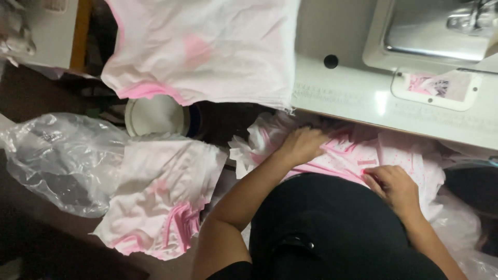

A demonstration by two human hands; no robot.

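Lap-level: left hand (302, 145) fingers curled into pink-white fabric pieces (358, 155); right hand (394, 186) apparently pinching one edge. Sorting step; next needs one piece separated cleanly.

pink garment (207, 52) on sewing table (353, 98)

My left hand (303, 145) and right hand (393, 187) rest on the cut fabric pieces (358, 153) in my lap, just under the front edge of the sewing table (363, 98). A garment (207, 49) hangs off the table's left end. Left of me lies a fabric stack (161, 197), a plastic bag (62, 161) beyond it.
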